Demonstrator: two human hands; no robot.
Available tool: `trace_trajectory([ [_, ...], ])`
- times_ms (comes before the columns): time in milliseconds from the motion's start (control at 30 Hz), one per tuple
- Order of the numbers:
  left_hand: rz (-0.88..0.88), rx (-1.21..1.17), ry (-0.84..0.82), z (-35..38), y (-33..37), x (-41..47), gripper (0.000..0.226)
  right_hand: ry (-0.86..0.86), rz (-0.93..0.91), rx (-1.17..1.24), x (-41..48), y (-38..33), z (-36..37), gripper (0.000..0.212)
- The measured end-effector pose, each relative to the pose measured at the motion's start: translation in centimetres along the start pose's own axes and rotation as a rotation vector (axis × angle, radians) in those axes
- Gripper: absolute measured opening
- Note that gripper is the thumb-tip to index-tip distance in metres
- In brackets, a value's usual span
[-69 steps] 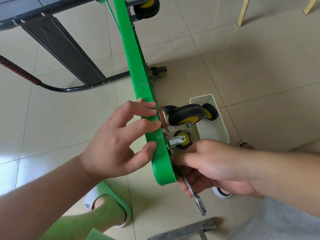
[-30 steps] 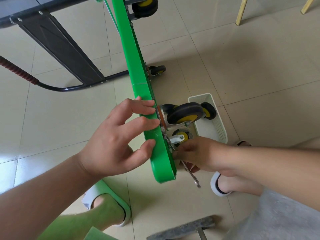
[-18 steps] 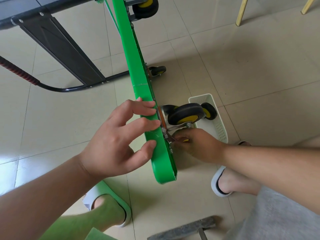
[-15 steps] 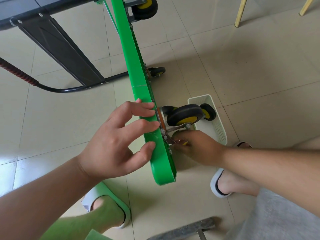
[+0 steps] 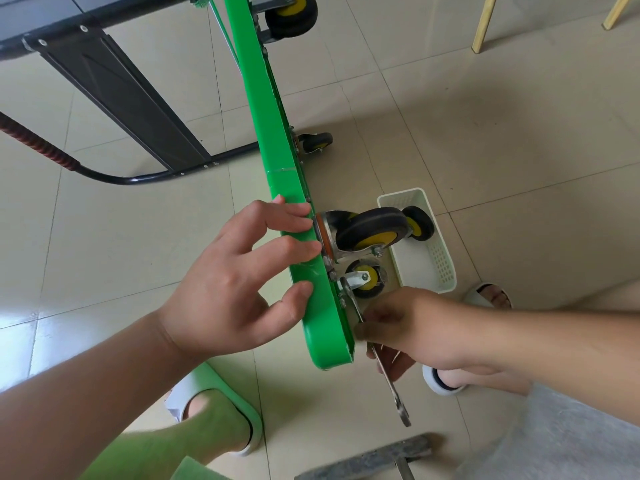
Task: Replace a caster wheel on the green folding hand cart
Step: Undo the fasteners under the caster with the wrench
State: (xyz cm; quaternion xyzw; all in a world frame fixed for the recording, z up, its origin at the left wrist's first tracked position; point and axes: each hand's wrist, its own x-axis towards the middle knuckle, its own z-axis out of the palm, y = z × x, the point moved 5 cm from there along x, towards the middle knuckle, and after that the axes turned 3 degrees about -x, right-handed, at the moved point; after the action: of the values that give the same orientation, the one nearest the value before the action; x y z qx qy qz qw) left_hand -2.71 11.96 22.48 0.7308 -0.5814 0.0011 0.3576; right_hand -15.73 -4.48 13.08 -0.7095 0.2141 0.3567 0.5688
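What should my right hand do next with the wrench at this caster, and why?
Probably swing the silver flat wrench through a short turning stroke. Its head sits at the base of the black-and-yellow caster wheel, the right hand grips its shaft, and the left hand braces the green cart deck on edge. Which direction is unclear.

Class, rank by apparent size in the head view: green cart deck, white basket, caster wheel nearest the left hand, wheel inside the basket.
1. green cart deck
2. white basket
3. caster wheel, nearer the camera
4. wheel inside the basket
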Motion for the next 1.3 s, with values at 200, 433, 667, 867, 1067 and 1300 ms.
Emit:
trace_trajectory([
  [200, -0.004, -0.004, 0.004, 0.1, -0.1, 0.0, 0.027, 0.005, -0.035, 0.086, 0.2, -0.6, 0.2, 0.03],
  [433, -0.003, -0.001, 0.006, 0.0, 0.0, 0.0, 0.027, -0.016, -0.104, 0.068, 1.1, -0.8, 0.3, 0.028],
  [667, 0.007, 0.005, 0.0, 0.1, -0.1, 0.0, 0.025, 0.01, -0.126, -0.122, 2.9, -0.1, -0.7, 0.024],
  [867, 0.016, 0.008, -0.004, 0.0, 0.0, 0.0, 0.024, 0.125, -0.249, -0.151, 5.5, -0.1, -2.5, 0.013],
  [1067, 0.014, 0.003, 0.001, -0.1, 0.0, 0.0, 0.024, 0.215, -0.453, -0.044, 6.5, -0.8, -3.1, 0.018],
  [1300, 0.016, -0.005, -0.003, 0.0, 0.0, 0.0, 0.024, 0.212, -0.369, -0.261, 6.4, -0.1, -3.2, 0.014],
])
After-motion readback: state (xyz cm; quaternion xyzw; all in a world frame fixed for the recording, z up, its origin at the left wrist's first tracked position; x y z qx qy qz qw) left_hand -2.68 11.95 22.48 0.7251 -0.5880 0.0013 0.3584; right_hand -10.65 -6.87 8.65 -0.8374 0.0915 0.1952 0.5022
